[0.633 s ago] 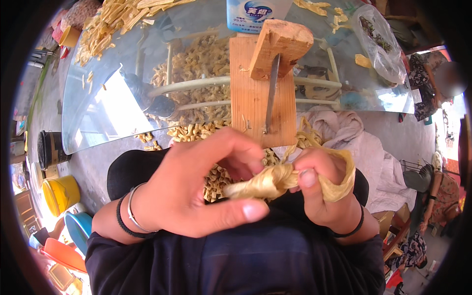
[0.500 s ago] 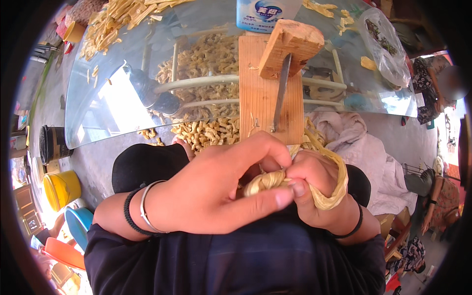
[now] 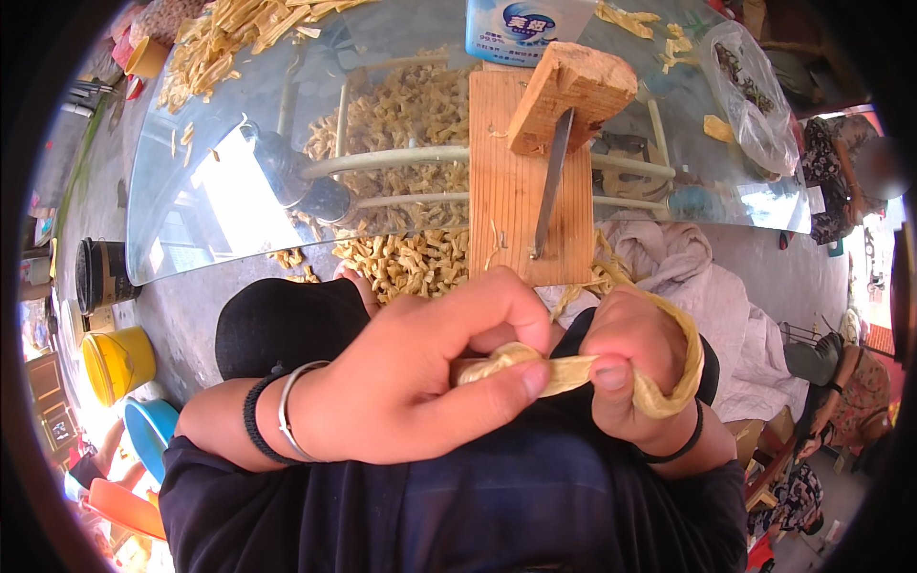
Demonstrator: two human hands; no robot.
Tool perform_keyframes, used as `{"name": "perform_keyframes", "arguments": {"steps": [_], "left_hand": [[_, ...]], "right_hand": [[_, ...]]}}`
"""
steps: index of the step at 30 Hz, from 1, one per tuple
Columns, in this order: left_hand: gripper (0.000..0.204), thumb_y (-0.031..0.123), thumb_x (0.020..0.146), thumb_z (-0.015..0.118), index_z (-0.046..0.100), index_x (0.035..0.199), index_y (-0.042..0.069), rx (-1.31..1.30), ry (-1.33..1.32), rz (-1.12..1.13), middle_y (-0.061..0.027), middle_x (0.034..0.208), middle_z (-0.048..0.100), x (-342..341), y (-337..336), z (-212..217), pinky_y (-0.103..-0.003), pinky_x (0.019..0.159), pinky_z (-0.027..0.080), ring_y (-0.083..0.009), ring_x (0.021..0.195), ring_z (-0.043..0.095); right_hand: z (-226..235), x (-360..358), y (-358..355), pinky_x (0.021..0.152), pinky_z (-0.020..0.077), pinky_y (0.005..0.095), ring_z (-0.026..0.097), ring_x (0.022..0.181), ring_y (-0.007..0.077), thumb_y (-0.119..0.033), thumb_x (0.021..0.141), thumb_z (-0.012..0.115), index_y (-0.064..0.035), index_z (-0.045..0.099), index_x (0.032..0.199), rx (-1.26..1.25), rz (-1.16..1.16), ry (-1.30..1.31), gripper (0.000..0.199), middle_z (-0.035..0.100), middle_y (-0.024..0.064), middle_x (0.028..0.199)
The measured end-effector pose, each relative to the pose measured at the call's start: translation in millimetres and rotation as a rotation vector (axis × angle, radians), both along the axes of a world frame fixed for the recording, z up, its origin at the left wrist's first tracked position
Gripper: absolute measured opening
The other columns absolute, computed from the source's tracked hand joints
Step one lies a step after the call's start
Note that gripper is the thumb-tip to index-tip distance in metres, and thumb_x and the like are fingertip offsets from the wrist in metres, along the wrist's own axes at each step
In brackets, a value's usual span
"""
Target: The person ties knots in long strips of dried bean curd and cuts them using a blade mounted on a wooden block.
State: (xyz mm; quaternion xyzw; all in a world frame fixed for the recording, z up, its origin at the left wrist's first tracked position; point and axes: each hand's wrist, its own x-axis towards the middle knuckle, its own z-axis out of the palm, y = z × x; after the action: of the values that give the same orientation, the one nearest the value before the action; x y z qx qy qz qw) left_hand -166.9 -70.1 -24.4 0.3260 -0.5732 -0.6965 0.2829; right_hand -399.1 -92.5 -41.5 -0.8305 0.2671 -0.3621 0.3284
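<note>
Strip [image 3: 572,374] now runs straight between left hand [image 3: 406,382], pinching its bunched end, and right hand [image 3: 635,349], thumb clamping it. Hands parted slightly; strip looks under tension.

Blue-and-white package [image 3: 497,46]: white characters on dark-blue oval logo [image 3: 531,23], smaller dark lettering and figures below.

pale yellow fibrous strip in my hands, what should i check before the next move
1. Left hand pinches the pale yellow fibrous strip: ok.
2. Right hand grips it too: ok, thumb against it.
3. Stretch between the hands untangled: ok, looks straight.
4. Both hands off the slanted, thin grey metal blade: ok, apart from it.
5. Folded part at the left hand secure: cannot tell, partly covered.
6. Far end free of snags: cannot tell.
</note>
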Motion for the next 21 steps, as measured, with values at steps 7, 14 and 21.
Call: {"name": "perform_keyframes", "arguments": {"steps": [7, 14, 21], "left_hand": [[0.021, 0.006, 0.087, 0.069, 0.055, 0.102, 0.0, -0.155, -0.054, 0.145, -0.0035, 0.088, 0.061, 2, -6, -2, -0.019, 0.065, 0.039, -0.0042, 0.074, 0.055], [0.006, -0.001, 0.086, 0.057, 0.056, 0.088, 0.004, -0.228, 0.238, 0.78, 0.0002, 0.073, 0.056, 25, -22, -19, -0.02, 0.066, 0.04, -0.0076, 0.074, 0.055], [0.03, 0.016, 0.091, 0.064, 0.053, 0.066, 0.005, -0.536, 0.038, 0.453, -0.0013, 0.056, 0.051, 17, 0, -17, -0.028, 0.046, 0.035, -0.0124, 0.048, 0.046]], "right_hand": [[-2, 0, 11, 0.051, 0.0417, 0.0322, 0.053, 0.054, 0.0225, -0.013, 0.096, 0.057, -0.0004, 0.056, 0.083, 0.22, -0.205, -0.049, 0.019, 0.056, 0.0091, 0.068], [0, -6, 2, 0.045, 0.032, 0.0247, 0.038, 0.047, 0.0069, -0.027, 0.104, 0.041, -0.0067, 0.045, 0.076, 0.777, -0.603, -0.706, 0.036, 0.045, -0.0004, 0.059], [-1, 0, 17, 0.055, 0.0424, 0.0275, 0.051, 0.058, 0.0149, -0.029, 0.105, 0.038, -0.0011, 0.048, 0.089, 0.656, -0.254, -0.546, 0.034, 0.057, 0.0123, 0.073]]}}
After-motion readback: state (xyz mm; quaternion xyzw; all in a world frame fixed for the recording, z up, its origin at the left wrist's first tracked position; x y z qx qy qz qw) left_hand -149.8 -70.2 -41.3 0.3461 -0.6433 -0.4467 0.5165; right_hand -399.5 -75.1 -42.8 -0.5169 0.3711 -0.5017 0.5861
